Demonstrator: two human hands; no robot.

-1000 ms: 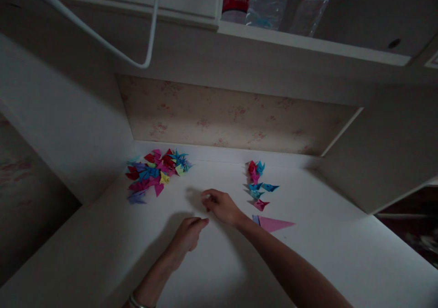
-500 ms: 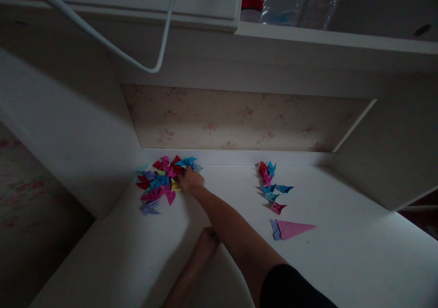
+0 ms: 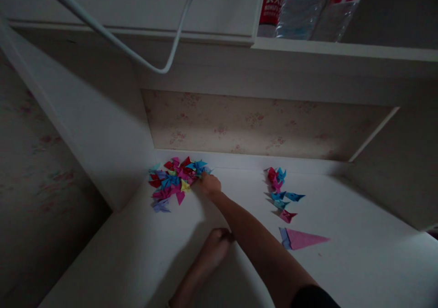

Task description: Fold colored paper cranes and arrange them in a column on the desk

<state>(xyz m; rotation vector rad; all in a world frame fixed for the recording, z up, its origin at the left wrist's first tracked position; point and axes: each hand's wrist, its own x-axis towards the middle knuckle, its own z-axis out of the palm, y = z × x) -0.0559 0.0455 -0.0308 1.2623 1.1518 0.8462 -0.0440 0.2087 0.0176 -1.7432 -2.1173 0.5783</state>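
A pile of small folded paper pieces (image 3: 173, 182) in red, blue, pink, purple and yellow lies at the back left of the white desk (image 3: 359, 262). My right hand (image 3: 209, 184) reaches across to the pile's right edge, fingers curled and touching the pieces there. Its fingertips are hidden among the paper. My left hand (image 3: 217, 246) rests on the desk nearer me, partly behind my right forearm, with its fingers tucked under. A second, smaller group of folded pieces (image 3: 282, 194) lies at the back right. A pink folded triangle (image 3: 303, 238) lies in front of that group.
A shelf above holds a red-labelled bottle (image 3: 272, 4) and clear plastic bottles (image 3: 301, 7). A white cable (image 3: 137, 57) loops down from the upper left. White side panels close the desk in on both sides, and a flowered wall panel (image 3: 256, 127) stands behind.
My right hand has gone from the desk's middle to the left pile and now sits at its right edge. My left hand has stayed low on the desk. The view has drifted left.
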